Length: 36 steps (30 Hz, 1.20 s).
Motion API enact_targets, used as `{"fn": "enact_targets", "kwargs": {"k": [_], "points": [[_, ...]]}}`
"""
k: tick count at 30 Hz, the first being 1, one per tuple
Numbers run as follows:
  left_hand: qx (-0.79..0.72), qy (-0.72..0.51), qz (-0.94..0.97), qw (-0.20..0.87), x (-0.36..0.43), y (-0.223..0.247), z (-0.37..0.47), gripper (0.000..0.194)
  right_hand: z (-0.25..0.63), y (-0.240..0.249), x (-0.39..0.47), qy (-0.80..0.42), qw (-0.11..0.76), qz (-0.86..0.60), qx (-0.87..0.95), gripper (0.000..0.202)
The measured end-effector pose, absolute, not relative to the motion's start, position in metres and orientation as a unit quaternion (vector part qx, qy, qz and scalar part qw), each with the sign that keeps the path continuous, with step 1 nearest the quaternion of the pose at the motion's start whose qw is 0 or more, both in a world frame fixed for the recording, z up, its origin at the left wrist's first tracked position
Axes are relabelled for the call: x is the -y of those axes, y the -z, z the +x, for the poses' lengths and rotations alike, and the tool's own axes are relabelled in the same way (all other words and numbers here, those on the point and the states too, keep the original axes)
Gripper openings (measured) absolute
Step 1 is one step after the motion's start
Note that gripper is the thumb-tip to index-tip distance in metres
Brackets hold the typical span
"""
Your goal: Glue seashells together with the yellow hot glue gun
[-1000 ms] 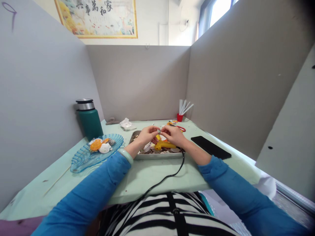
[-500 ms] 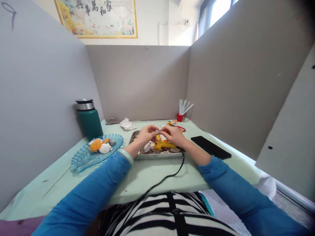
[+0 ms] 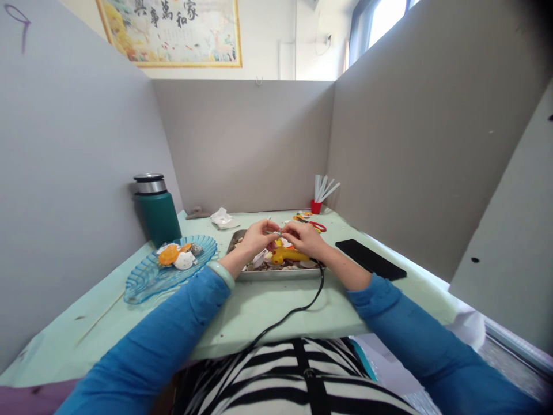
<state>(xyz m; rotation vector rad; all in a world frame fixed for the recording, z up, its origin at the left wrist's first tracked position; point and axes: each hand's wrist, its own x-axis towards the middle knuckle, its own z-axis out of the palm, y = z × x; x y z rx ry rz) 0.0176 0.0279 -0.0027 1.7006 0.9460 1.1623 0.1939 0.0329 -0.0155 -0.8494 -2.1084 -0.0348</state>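
Observation:
Over a metal tray (image 3: 276, 276) of shells, my left hand (image 3: 258, 237) and my right hand (image 3: 302, 237) meet with fingertips nearly touching. Both are closed in a pinch around a small, pale thing (image 3: 280, 233), too small and too covered by fingers to name. Just below my hands, a yellow glue gun (image 3: 288, 255) lies across the shells, and its black cord (image 3: 298, 309) runs over the front edge of the table toward me. Part of the tray's contents is hidden behind my hands.
A blue scalloped dish (image 3: 142, 282) with orange and white shells sits at left, before a green bottle (image 3: 159, 216). Red-handled scissors (image 3: 317, 226), a red cup (image 3: 316, 207) of white sticks and a crumpled tissue (image 3: 222, 218) are farther back. A black phone-like slab (image 3: 369, 259) lies right.
Hardly anything differs. My fingertips have shifted very slightly around the small pale thing; the glue gun and the tray stay where they were.

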Motion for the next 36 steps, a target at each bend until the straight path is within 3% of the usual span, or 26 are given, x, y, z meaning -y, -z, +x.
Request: {"fn": "enact_targets", "kwargs": {"k": [21, 36], "points": [[-0.389, -0.449, 0.684, 0.424, -0.0285, 0.0026, 0.0162, 0.017, 0.1959, 0.0149, -0.0341, 0.049, 0.418, -0.309, 0.853, 0.015], [-0.37, -0.457, 0.601, 0.54, -0.0265, -0.0019, 0.0119, 0.023, 0.1942, 0.0162, -0.0325, 0.018, 0.45, -0.346, 0.823, 0.015]]}}
